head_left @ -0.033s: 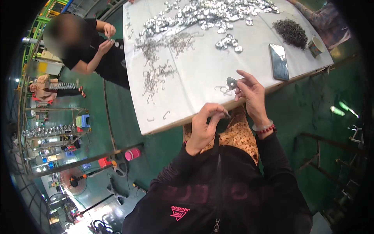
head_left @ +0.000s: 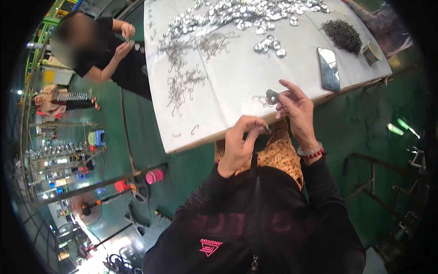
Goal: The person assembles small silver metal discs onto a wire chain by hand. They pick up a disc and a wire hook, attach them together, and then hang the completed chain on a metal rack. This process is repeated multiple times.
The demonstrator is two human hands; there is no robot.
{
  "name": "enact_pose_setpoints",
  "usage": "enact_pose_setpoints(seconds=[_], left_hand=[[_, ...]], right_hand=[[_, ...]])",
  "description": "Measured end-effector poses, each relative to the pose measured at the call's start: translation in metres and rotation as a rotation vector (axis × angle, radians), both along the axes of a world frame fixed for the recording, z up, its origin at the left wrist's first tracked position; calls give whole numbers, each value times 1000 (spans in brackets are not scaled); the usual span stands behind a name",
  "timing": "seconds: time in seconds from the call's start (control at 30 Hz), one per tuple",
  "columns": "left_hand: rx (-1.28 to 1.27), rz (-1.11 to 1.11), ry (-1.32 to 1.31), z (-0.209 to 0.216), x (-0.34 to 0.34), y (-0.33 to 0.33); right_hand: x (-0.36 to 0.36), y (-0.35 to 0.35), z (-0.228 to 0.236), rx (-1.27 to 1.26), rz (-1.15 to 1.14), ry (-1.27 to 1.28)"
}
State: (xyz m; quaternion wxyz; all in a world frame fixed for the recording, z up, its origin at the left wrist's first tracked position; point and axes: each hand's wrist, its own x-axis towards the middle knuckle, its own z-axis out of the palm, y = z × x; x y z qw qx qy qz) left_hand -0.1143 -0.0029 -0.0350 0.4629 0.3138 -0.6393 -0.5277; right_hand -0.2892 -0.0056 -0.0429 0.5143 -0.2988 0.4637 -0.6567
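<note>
While the right hand [head_left: 295,108] pinched one plate [head_left: 272,97], the left hand [head_left: 241,142] gripped one piece [head_left: 267,130]; the worktop [head_left: 228,93] held one phone [head_left: 328,69]

Near the centre of the frame, the fingers of the left hand [head_left: 241,144] hide most of a small piece [head_left: 267,131], whose shape cannot be told. The thumb of the right hand [head_left: 295,108] covers part of a metal plate [head_left: 272,97], which in turn partly hides some wire hooks [head_left: 258,97]. The top edge cuts off the table [head_left: 228,98] and its heap of shiny discs [head_left: 246,14]. At upper left, a co-worker's [head_left: 125,75] face is blurred and the held item too small to tell. At upper right, separate pieces in the dark pile [head_left: 341,37] blur together.
</note>
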Motion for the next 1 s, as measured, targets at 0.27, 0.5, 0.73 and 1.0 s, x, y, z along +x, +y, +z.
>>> enact_pose_setpoints(seconds=[0.27,0.5,0.73,1.0], left_hand=[[-74,42,-152,-3,3,-3],[-5,150,-114,-11,0,-3],[59,201,-96,-17,-5,-31],[-595,135,-593,-69,-83,-194]], right_hand=[[35,31,23,-172,-72,217],[43,35,29,-214,-126,263],[30,31,4,-196,-124,-132],[25,36,5,-55,28,-272]])
